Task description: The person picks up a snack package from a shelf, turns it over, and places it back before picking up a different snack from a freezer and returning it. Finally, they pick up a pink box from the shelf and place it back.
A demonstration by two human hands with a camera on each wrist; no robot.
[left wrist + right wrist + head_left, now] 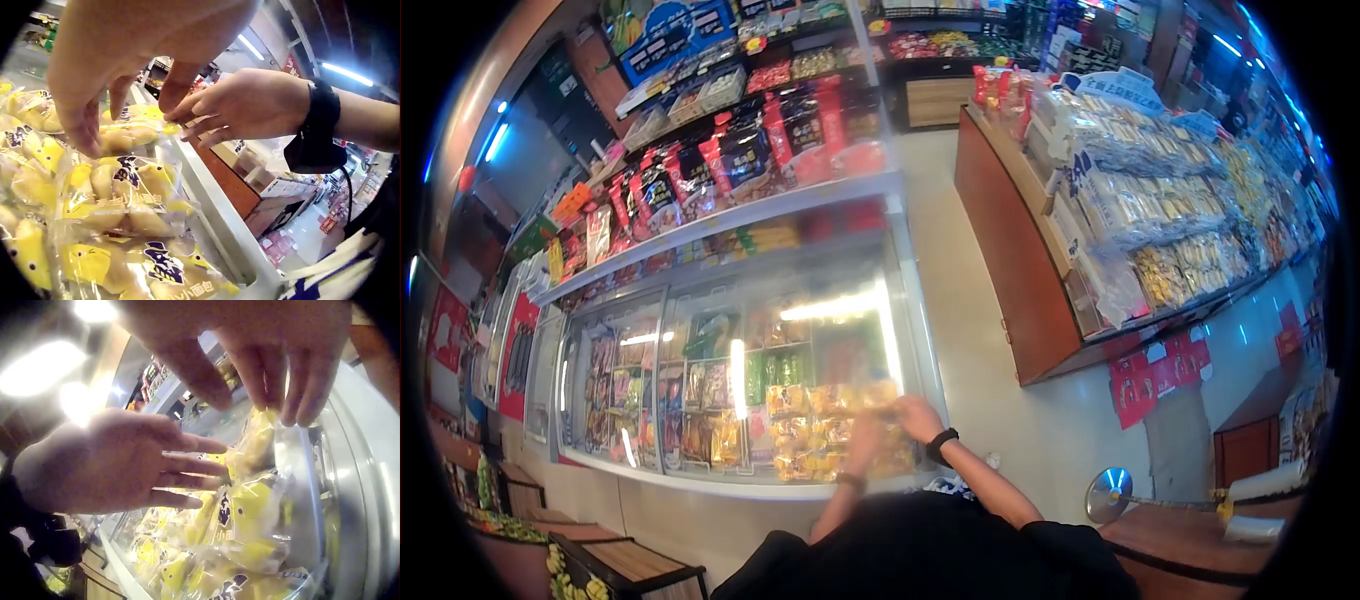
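Glass and white metal, display case (710,485): largest item I list, and landmark for every place below.

Brown-sided tabletop (990,220): right of the case, across a strip of pale floor, heaped with packets.

Shelf (730,228): above the back of the case; red-and-black bags (745,160) stand along it.

Bread packs (125,194), clear film with yellow printing: bedded inside the case at its near right corner.

Left hand (106,456): over that corner of the case, fingers extended, grasping nothing that I can make out.

Right hand (250,103): over the case's right rim, fingers mostly straight, tips meeting a pack; I see no clear grip.

Raised bread pack (128,137): within the case, beside its right rim, below and between both hands; long axis runs from the left fingers towards the right fingertips. Right hand reads as nearer.
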